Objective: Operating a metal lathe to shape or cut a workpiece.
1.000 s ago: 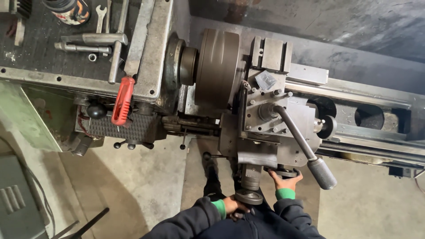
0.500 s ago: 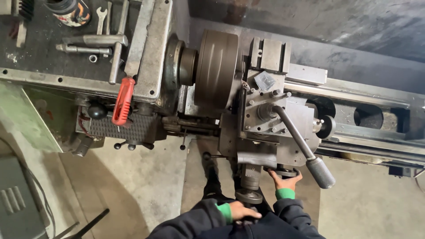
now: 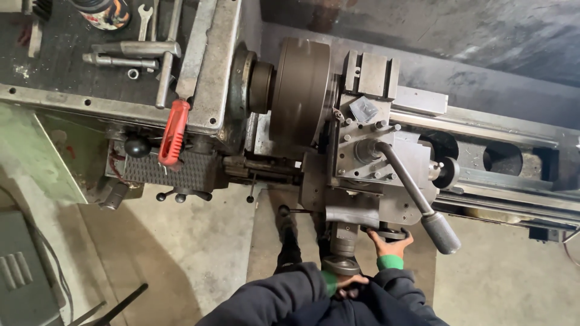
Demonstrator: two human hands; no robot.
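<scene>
A metal lathe fills the view, with a large round chuck (image 3: pixel 300 90) and a tool post (image 3: pixel 370 130) on the carriage to its right. My right hand (image 3: pixel 389 244) grips a dark handwheel (image 3: pixel 389 232) under the carriage. My left hand (image 3: pixel 349 282) is closed on the round cross-slide handwheel (image 3: pixel 340 264) just below the carriage apron; my dark sleeve hides most of it. A long lever with a thick grey grip (image 3: pixel 440 232) slants down from the tool post, right of my right hand.
The headstock top (image 3: pixel 72 84) holds wrenches, a bar and a round tin. A red-handled tool (image 3: pixel 173 133) lies over its edge. The lathe bed (image 3: pixel 501 130) runs off to the right. A grey cabinet (image 3: pixel 21 271) stands at lower left on the concrete floor.
My left hand has turned on the cross-slide handwheel and slid further under my sleeve. My right hand stays on its handwheel.
</scene>
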